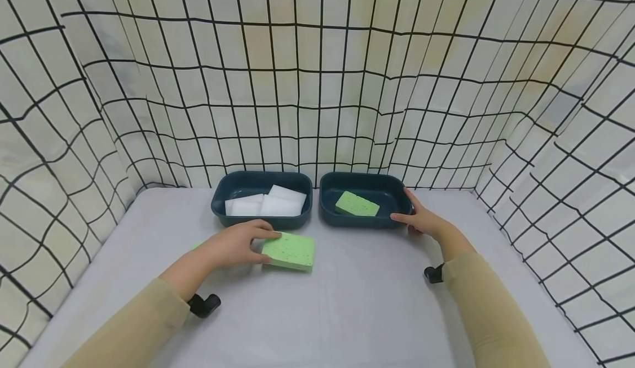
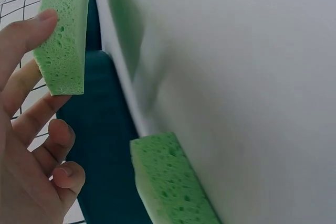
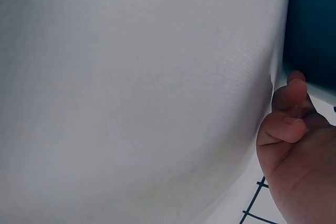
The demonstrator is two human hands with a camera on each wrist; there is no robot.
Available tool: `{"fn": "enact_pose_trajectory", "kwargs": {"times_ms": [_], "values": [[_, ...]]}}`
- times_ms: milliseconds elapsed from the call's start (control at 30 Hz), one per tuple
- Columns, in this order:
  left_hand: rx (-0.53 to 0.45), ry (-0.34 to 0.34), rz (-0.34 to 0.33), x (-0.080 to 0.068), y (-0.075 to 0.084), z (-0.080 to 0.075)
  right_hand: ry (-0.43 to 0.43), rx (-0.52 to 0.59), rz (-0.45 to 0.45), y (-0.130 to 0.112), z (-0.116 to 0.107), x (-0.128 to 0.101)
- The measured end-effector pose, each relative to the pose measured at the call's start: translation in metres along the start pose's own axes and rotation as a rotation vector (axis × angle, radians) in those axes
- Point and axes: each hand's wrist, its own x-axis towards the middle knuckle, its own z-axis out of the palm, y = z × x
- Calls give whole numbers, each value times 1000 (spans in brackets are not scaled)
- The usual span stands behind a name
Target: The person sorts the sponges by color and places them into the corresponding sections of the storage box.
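Between thumb and fingers, my left hand [image 1: 243, 242] pinches a light green sponge [image 1: 292, 251] by its left end. The left wrist view shows this sponge [image 2: 65, 30] raised off the white surface, and a second green sponge [image 2: 170, 182] lying lower down. That second sponge is mostly hidden behind the left forearm in the head view. My right hand [image 1: 424, 219] grips the right end of a dark teal bin [image 1: 364, 222], thumb at the front and a finger along the side. Inside that bin a green sponge [image 1: 357, 204] lies tilted.
Left of the gripped bin stands a matching teal bin [image 1: 263, 176] with several white sponge blocks [image 1: 283, 205] in it. Both bins stand on a white-covered table [image 1: 342, 307]. Black netting [image 1: 317, 98] over white sheeting rises behind and on both sides.
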Motion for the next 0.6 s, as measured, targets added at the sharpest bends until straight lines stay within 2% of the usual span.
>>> {"fn": "enact_pose_trajectory", "kwargs": {"times_ms": [200,600], "values": [[-1,36,-15,9,10,-6,5,3,-4,2,0,1],[17,78,-7,48,39,-14,9,22,-1,0,0,-2]]}}
